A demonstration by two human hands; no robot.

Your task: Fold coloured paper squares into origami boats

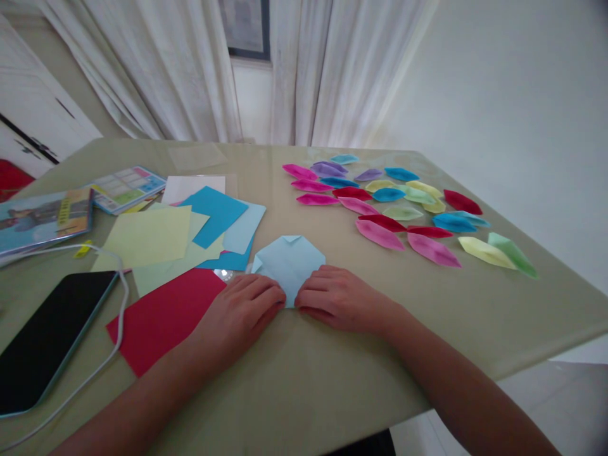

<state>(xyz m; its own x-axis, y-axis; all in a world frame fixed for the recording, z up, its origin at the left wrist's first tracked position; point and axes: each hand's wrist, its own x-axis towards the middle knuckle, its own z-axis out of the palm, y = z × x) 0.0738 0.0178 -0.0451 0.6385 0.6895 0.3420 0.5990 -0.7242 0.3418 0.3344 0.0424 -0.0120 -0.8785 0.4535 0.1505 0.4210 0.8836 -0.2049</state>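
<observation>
A light blue paper (pixel 289 258), partly folded into a rounded shape, lies on the table in front of me. My left hand (pixel 242 310) presses its near left corner with the fingers curled together. My right hand (pixel 335 297) presses the near right corner the same way. The fingertips of both hands almost meet at the paper's near point. Neither hand lifts the paper; it stays flat on the olive table (pixel 332 380).
Several folded paper boats (pixel 380 234) in pink, red, blue, green and yellow lie at the right. Loose coloured sheets (pixel 190 234) and a red sheet (pixel 161 316) lie left of my hands. A dark tablet (pixel 47 335) with a white cable and booklets (pixel 42 218) sit at the far left.
</observation>
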